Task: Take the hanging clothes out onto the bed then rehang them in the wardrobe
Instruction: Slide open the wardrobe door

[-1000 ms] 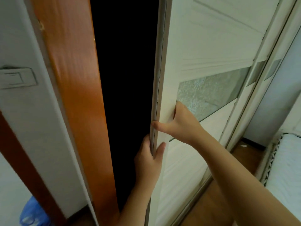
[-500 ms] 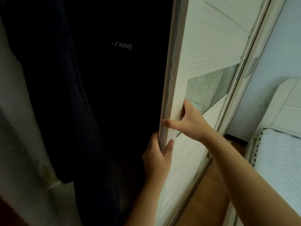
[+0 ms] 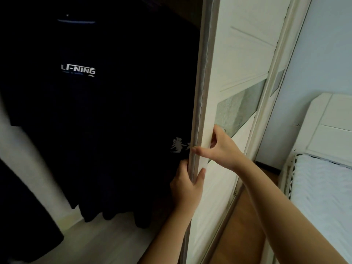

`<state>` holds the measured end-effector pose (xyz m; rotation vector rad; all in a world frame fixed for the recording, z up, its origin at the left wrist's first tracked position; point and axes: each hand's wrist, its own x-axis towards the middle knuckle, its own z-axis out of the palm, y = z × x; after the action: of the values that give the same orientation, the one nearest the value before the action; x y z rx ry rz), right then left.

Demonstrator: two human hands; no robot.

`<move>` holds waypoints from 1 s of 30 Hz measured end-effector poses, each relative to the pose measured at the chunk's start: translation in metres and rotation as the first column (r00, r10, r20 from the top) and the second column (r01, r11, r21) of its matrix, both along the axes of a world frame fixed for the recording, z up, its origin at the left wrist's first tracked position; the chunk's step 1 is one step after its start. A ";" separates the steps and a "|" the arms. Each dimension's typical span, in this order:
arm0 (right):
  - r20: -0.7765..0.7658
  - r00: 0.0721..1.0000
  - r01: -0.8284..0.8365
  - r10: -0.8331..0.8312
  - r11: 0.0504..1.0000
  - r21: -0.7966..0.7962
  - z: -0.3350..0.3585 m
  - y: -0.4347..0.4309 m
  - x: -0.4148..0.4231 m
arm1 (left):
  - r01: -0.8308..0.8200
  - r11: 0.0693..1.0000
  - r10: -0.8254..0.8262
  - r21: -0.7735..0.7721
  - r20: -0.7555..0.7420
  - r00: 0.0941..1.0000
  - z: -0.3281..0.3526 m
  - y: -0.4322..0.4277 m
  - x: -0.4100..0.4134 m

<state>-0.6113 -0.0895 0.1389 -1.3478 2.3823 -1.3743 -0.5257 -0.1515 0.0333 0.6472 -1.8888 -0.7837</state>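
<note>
L hand [image 3: 185, 187], R hand [image 3: 222, 150] grip 1 door [image 3: 240, 54].

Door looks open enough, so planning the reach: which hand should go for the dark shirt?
Probably left. The left hand grips the door edge beside the shirt, fingers inside the opening; the right hand holds the door's outer face, farther off.

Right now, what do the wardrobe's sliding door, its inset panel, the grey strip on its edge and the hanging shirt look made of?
Sliding door: cream painted or laminated board, satin sheen, moulded lines. Inset panel: likely textured frosted glass, mottled grey-green. Edge strip: probably felt or brush seal, fuzzy, matte. T-shirt: dark knit fabric, soft drape, printed logo.
</note>
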 end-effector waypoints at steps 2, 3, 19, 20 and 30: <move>0.022 1.000 0.004 -0.004 1.000 -0.007 0.000 0.000 -0.023 | 0.017 1.000 -0.017 0.010 -0.008 1.000 0.003 0.002 -0.022; 0.031 0.999 0.008 -0.008 1.000 -0.008 0.000 0.000 -0.033 | 0.025 1.000 -0.025 0.014 -0.009 1.000 0.006 0.004 -0.031; -0.036 0.992 0.120 -0.120 0.993 0.017 -0.008 0.003 -0.156 | 0.127 0.971 -0.169 0.200 0.210 0.963 0.018 0.000 -0.165; -0.036 0.991 0.127 -0.126 0.992 0.018 -0.008 0.003 -0.160 | 0.133 0.971 -0.174 0.200 0.205 0.963 0.019 0.000 -0.170; -0.048 0.992 0.119 -0.119 0.993 0.000 -0.010 0.001 -0.176 | 0.118 0.986 -0.136 0.117 0.159 0.978 0.018 -0.002 -0.183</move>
<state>-0.7870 -0.0886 0.1291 -1.2716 2.5326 -1.3816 -0.7083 -0.1538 0.0513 0.6817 -2.0675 -0.9433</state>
